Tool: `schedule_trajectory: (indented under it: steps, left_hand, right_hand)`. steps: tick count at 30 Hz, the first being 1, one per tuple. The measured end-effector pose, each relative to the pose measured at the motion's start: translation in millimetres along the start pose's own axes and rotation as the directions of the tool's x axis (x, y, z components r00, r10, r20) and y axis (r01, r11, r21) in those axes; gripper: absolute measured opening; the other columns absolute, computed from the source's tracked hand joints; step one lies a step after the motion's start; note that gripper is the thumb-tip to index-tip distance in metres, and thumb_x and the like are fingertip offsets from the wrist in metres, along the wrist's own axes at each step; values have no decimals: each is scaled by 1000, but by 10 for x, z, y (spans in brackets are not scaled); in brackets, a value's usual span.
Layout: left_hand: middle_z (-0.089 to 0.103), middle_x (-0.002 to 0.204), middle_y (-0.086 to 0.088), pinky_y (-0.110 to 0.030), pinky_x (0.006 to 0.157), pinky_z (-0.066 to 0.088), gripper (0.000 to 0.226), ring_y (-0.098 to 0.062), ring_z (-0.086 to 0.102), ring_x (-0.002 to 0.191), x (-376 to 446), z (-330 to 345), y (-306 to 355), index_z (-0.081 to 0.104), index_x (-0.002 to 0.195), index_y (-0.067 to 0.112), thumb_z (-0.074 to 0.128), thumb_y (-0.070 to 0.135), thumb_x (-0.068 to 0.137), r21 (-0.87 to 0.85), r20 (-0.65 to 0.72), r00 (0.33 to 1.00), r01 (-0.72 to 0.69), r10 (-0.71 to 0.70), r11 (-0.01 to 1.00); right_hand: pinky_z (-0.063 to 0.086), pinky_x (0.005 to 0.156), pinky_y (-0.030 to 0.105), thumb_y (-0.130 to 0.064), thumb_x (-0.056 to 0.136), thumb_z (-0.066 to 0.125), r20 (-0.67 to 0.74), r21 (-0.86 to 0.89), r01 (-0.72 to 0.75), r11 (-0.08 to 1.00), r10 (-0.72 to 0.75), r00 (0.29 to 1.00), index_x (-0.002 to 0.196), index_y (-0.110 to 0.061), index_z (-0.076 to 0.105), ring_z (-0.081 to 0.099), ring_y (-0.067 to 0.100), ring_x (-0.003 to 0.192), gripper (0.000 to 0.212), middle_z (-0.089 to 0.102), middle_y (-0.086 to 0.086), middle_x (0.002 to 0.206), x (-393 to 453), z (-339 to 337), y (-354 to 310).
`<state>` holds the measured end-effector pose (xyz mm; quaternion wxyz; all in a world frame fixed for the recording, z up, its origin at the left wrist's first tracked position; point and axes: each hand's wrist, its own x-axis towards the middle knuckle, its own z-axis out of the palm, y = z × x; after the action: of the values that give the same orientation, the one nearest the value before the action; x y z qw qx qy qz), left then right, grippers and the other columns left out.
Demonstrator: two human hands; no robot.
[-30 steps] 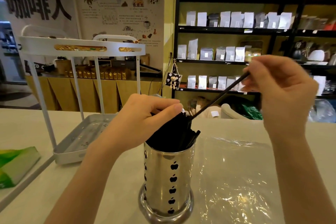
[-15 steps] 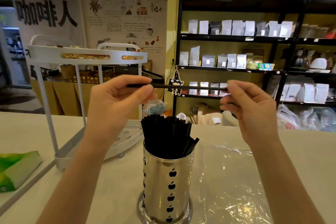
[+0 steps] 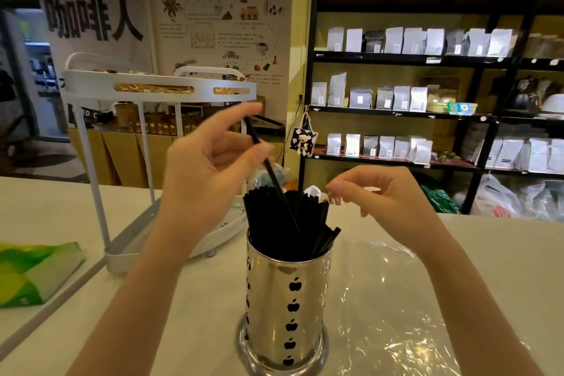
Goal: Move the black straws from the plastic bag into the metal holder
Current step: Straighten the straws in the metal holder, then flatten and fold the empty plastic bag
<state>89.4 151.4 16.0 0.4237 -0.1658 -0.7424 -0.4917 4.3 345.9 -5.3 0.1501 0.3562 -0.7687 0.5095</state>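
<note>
A shiny metal holder (image 3: 287,308) with black apple cut-outs stands on the table in front of me, packed with several black straws (image 3: 283,223) that stick out of its top. My left hand (image 3: 207,168) pinches one black straw (image 3: 265,162), tilted, with its lower end down among the bundle. My right hand (image 3: 375,192) hovers just right of the holder's top, fingers loosely curled, holding nothing. The clear plastic bag (image 3: 396,314) lies flat and crinkled on the table to the right of the holder.
A white two-tier rack (image 3: 152,88) stands on the table at the left, its base tray close behind my left arm. A green packet (image 3: 33,272) lies at the far left edge. Black shelves (image 3: 412,113) with pouches stand behind the counter.
The straw was held level between both hands half a second ago. My right hand has let go and dropped lower; my left hand has tipped the straw down into the holder.
</note>
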Motion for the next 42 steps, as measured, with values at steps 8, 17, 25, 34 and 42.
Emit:
schedule_trajectory:
  steps: [8,17,25,34,42]
  left_hand:
    - [66,92,13,-3,80,45,33,4,61,83,-70,205,-154,60,110,30,62,19,79,383,364,930,-95,-55,919]
    - [50,113,31,-9,91,31,32,20,37,109,-19,132,-153,72,95,26,50,47,83,311,434,896,-52,-94,949]
    - [57,111,27,-4,84,42,29,9,52,109,-170,113,279,55,106,42,41,44,81,147,301,952,-95,47,985]
    - [13,155,-6,-19,111,2,57,-13,7,142,-1478,1734,32,19,143,15,27,43,94,400,849,417,-106,-325,910]
    - [-6,156,-7,-34,116,-5,66,-17,-10,143,-1829,1952,-309,1,145,17,20,50,92,523,832,379,-295,-405,799]
  right_hand:
    - [45,68,11,-31,91,47,46,-144,-73,987,80,996,105,-28,64,56,-6,86,22,64,-19,91,26,80,82]
    - [43,81,16,-45,91,37,8,-8,-54,999,54,999,107,-39,56,57,-4,99,25,63,-18,106,-70,-27,-210]
    - [47,80,9,-31,94,39,-173,-17,34,999,-36,984,107,-24,62,62,-1,96,27,68,-8,102,-211,-494,-331]
    - [49,66,19,-16,94,43,-451,81,-293,953,297,842,82,-17,62,62,22,75,23,67,14,80,-726,-840,740]
    - [43,66,22,-17,91,45,-445,-7,-556,831,495,746,91,-8,66,61,22,80,22,68,12,86,-1387,-1120,1101]
